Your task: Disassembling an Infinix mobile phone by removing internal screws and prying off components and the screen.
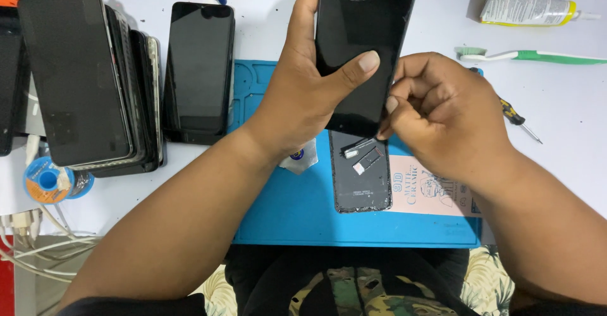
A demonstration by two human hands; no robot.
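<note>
Two hands meet above the blue mat (284, 215), the landmark for all positions. Left hand (303, 94) holds a black phone (363, 44) over the mat's far edge, fingers wrapped behind it, thumb pressed across its glass; the phone's long axis runs away from the person, slightly tilted. Right hand (442, 117), fingers curled together, pinches at the phone's near right corner; what it pinches is hidden. On the mat under that corner lies a dark back cover (360, 183). Left of the mat, on the table (569, 101), sits a stack of phones (95, 82); right of it, a small screwdriver (518, 120).
</note>
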